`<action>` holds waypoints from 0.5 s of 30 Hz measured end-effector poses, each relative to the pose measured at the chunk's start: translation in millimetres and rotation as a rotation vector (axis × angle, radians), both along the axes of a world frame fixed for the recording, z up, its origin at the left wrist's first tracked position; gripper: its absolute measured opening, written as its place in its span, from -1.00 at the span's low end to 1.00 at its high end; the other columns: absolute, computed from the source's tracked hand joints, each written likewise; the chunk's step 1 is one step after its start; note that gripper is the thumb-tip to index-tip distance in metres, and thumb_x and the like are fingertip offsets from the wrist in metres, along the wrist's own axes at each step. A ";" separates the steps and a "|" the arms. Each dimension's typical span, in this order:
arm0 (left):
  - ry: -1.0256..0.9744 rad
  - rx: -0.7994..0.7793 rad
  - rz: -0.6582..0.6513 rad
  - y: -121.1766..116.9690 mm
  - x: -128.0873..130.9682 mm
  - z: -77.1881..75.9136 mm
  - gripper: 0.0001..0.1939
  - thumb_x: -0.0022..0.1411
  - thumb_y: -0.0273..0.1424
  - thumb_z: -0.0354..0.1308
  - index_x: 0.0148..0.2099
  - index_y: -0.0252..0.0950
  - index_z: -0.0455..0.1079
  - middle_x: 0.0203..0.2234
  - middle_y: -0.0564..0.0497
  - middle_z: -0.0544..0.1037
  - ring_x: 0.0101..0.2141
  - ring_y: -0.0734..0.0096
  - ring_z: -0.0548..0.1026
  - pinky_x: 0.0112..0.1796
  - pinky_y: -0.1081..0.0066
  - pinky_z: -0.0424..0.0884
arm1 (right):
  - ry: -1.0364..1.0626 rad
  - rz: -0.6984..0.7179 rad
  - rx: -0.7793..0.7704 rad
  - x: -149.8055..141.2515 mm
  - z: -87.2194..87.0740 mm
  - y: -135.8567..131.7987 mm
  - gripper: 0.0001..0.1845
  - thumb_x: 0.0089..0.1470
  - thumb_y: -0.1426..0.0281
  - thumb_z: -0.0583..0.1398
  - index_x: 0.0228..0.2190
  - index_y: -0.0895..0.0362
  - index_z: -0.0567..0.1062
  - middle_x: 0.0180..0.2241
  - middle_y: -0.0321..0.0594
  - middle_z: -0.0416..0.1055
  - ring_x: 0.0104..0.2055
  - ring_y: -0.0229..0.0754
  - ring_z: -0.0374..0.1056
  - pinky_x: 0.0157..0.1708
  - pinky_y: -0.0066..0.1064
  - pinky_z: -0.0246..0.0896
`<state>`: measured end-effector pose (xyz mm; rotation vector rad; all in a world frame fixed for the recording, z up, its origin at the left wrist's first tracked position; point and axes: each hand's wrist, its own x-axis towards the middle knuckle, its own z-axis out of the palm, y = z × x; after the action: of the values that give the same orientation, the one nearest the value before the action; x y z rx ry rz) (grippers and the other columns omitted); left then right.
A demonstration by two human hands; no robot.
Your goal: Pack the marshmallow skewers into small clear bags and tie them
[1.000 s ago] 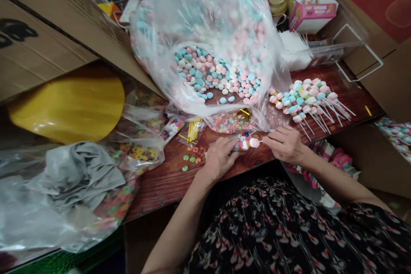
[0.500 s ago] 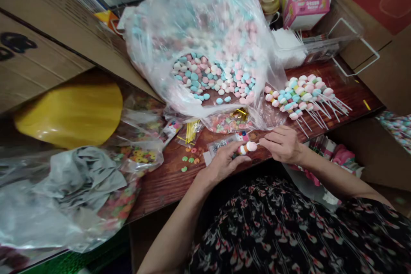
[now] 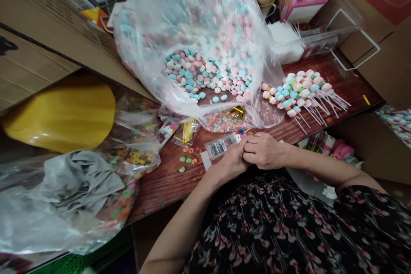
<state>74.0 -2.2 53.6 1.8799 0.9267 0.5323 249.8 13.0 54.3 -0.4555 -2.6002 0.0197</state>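
Note:
At the front edge of the table my two hands meet, fingers closed together. My left hand (image 3: 231, 159) is curled beside a clear printed packet (image 3: 221, 145). Pressed against its fingers is my right hand (image 3: 266, 151), also closed. Between them they hold a marshmallow skewer, seen half a second ago and now hidden behind the fingers. Loose gummy rings (image 3: 188, 159) in green and orange lie left of the packet. To the right, finished-looking marshmallow skewers (image 3: 302, 90) lie in a pile with their white sticks toward me.
A big clear bag of pastel marshmallows (image 3: 192, 13) stands open behind my hands. Gold twist ties (image 3: 187, 132) lie in front of it. Bags of gummy rings (image 3: 141, 158) and a grey cloth (image 3: 80, 180) are at left. A plastic bin (image 3: 321, 45) stands at back right.
My right hand has moved left against my left hand, covering the marshmallows and stick that showed before. The camera view has shifted slightly.

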 end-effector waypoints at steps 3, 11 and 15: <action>-0.104 -0.090 0.069 1.0 -6.7 6.3 -0.23 -0.02 -0.57 0.24 0.28 -0.28 0.20 -0.12 -0.07 0.54 -0.15 0.28 0.50 -0.09 0.35 0.39 | -0.010 0.013 -0.016 -2.7 1.8 6.3 -0.74 0.20 0.39 0.05 -0.47 0.11 0.46 -0.44 -0.22 0.42 -0.32 -0.18 0.18 -0.27 -0.27 -0.02; -0.386 -0.735 0.368 2.5 -45.7 10.9 -0.71 0.05 -0.24 0.35 -0.26 -0.37 0.55 -0.52 0.03 0.53 -0.53 0.54 0.40 -0.44 0.52 0.31 | 0.013 -0.016 0.041 2.9 37.9 30.1 -0.78 0.23 0.41 0.09 -0.43 0.12 0.46 -0.45 -0.27 0.41 -0.34 -0.22 0.16 -0.36 -0.34 -0.10; -0.505 -0.779 0.493 -2.1 -35.7 7.3 -0.71 -0.03 -0.27 0.41 -0.35 -0.36 0.48 -0.57 0.09 0.48 -0.62 0.61 0.32 -0.55 0.56 0.23 | 0.012 0.005 -0.070 7.6 48.2 39.7 -0.76 0.24 0.41 0.07 -0.43 0.15 0.47 -0.40 -0.23 0.40 -0.33 -0.23 0.18 -0.34 -0.37 0.00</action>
<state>38.3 -4.4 60.9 0.7644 1.0455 0.7552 257.4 52.6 102.6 -0.4719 -2.5951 0.1150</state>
